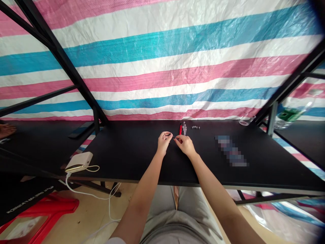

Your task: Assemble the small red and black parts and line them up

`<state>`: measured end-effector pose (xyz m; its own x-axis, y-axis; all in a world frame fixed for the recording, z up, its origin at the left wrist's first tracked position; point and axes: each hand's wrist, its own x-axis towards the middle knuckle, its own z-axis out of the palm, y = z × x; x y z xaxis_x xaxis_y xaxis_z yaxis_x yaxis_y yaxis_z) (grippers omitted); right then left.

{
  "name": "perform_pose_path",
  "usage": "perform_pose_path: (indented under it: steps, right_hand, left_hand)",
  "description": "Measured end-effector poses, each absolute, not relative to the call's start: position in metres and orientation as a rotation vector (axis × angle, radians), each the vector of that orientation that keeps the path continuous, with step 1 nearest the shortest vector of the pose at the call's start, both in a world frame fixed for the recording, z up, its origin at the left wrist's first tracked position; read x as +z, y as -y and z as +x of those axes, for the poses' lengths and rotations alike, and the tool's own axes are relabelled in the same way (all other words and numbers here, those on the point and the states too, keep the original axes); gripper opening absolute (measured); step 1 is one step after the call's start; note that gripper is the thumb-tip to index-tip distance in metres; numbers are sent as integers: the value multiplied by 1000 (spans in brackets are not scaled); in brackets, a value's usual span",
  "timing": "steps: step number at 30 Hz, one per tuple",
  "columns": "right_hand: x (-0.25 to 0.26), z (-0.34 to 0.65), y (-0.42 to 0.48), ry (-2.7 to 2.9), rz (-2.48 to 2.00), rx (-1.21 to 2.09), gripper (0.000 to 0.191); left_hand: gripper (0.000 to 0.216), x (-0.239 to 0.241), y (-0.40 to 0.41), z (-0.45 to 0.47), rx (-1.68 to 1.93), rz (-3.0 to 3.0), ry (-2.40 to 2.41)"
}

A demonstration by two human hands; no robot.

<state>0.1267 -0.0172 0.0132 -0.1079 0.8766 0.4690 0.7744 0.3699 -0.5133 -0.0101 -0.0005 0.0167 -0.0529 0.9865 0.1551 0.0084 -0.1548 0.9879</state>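
My left hand (164,140) and my right hand (186,145) are close together over the middle of the black table, fingertips pinched. Between them is a thin dark piece (173,137), gripped from both sides; it is too small to tell its kind, and the fingers hide most of it. Just behind my right hand lie slim red pieces (180,128) with dark ends. Beside these is a small group of clear plastic pieces (184,127). A short row of several small metal coils, apparently springs (195,127), sits a little further right.
The black table (122,152) has a blurred-out flat item (231,150) on its right. A white box (79,160) with a cable lies at the left front corner. A clear cup (246,120) stands at the back right. Another person's hand (7,130) shows far left.
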Motion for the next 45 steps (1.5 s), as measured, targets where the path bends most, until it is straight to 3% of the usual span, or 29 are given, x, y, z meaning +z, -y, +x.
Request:
perform_pose_path:
  steps: [9, 15, 27, 39, 42, 45]
  right_hand:
    - [12, 127, 16, 1865, -1419, 266, 27]
    - [5, 129, 13, 1834, -1442, 314, 26]
    - [-1, 131, 9, 1822, -1357, 304, 22]
    - [1, 131, 10, 1859, -1401, 305, 22]
    - [2, 133, 10, 1850, -1436, 296, 22]
    - [3, 135, 10, 1832, -1499, 265, 22]
  left_hand:
    - [21, 8, -2, -9, 1361, 1479, -1171]
    - [14, 9, -19, -31, 1473, 1606, -1617]
    - [15, 27, -37, -77, 741, 1921, -2168]
    - [15, 20, -45, -78, 716, 1881, -2220]
    - [21, 23, -47, -78, 688, 1872, -2208]
    - [43, 30, -47, -75, 748, 1866, -2202]
